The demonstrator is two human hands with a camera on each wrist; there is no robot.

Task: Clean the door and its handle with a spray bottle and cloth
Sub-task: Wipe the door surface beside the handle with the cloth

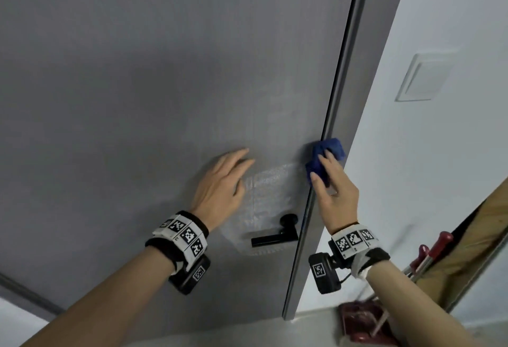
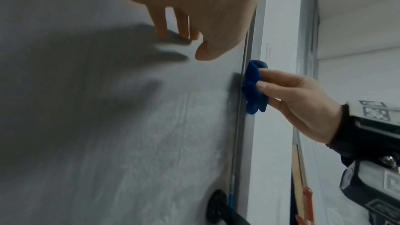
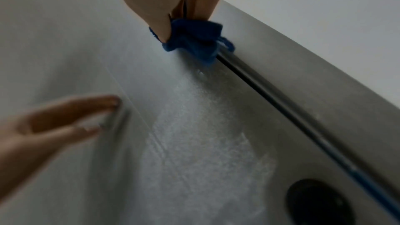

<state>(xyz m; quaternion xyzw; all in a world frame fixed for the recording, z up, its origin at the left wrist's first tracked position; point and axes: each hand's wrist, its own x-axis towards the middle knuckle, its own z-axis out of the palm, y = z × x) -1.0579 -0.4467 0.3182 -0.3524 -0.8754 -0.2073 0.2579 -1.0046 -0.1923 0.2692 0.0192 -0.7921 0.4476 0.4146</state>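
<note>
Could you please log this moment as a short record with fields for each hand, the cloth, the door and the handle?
left hand: open, fingers flat on the grey door, left of the wet patch
right hand: grips the blue cloth
blue cloth: bunched, pressed at the door's right edge, above the handle
wet patch: sprayed area between the hands, reaching down to the handle
handle: black lever, untouched, below both hands
spray bottle: not in view
</note>
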